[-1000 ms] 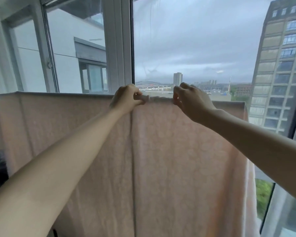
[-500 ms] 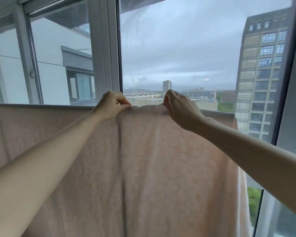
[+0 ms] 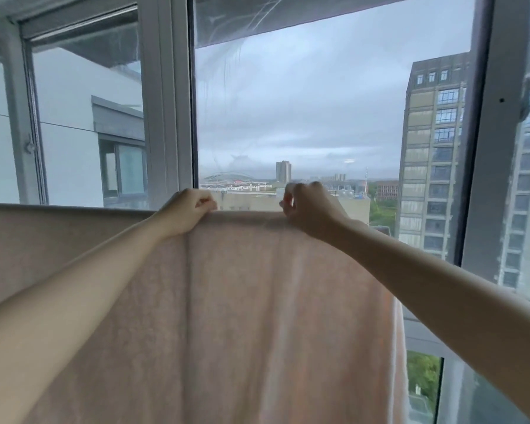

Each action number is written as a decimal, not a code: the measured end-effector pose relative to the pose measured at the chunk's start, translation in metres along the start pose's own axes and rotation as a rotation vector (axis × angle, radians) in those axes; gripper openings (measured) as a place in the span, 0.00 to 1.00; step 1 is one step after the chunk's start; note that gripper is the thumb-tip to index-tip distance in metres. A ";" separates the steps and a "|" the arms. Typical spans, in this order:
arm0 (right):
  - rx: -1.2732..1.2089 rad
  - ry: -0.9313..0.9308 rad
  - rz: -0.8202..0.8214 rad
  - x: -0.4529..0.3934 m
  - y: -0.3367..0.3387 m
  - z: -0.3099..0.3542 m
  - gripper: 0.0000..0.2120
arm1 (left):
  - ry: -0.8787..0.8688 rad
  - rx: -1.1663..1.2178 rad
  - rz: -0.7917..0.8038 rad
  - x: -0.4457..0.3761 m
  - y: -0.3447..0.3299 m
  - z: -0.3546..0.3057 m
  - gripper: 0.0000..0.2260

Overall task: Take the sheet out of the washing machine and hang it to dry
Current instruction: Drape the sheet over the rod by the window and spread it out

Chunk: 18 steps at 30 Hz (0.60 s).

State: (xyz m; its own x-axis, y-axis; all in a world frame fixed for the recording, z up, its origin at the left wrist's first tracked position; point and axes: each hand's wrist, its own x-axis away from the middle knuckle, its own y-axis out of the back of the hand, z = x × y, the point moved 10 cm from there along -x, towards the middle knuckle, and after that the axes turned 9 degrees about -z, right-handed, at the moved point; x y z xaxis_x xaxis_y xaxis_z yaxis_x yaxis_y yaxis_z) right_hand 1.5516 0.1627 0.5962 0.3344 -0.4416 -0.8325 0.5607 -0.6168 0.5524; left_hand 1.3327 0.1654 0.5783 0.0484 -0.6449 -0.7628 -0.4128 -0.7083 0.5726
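- Head view shows the pink sheet hanging in front of the window, spread wide from the left edge of the picture to just past your right arm.
- Your left hand has its fingers curled over the top edge of the sheet and grips it.
- Your right hand pinches the same top edge, a little way to the right.
- You cannot see what the sheet hangs on. The cloth hides it, so you cannot tell if the top edge sits well over it.
- If you let go with both hands at once, the sheet may slide down. It is likely wet, so it may be heavy and pull itself off.
- If more cloth hangs on one side than on the other, the long side can drag the rest over.
- If you tug too hard between your hands, the top edge may bunch up. Bunched cloth would dry slowly.
- There is a fold line running down the sheet under your left hand. If it stays folded there, that part may stay damp.
- The right end of the sheet droops lower by your right arm. It could slip off first.
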 end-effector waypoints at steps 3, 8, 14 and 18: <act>0.084 0.016 0.080 0.013 -0.001 -0.009 0.13 | 0.059 0.060 0.038 0.007 -0.001 0.022 0.10; 0.022 0.052 0.133 0.027 0.009 -0.006 0.13 | 0.103 0.022 -0.029 0.009 0.020 0.054 0.09; -0.012 0.040 0.097 0.028 0.009 -0.010 0.10 | 0.182 0.056 -0.070 0.019 0.034 0.084 0.14; -0.045 0.018 0.072 0.024 0.005 -0.011 0.09 | 0.209 0.218 -0.090 0.022 0.037 0.087 0.08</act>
State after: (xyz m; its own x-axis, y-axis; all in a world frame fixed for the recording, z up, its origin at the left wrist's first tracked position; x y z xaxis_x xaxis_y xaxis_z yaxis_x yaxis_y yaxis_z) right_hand 1.5710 0.1559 0.5783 0.3883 -0.4718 -0.7916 0.5680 -0.5539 0.6087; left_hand 1.2390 0.1498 0.5562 0.2705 -0.6433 -0.7162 -0.5827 -0.7016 0.4102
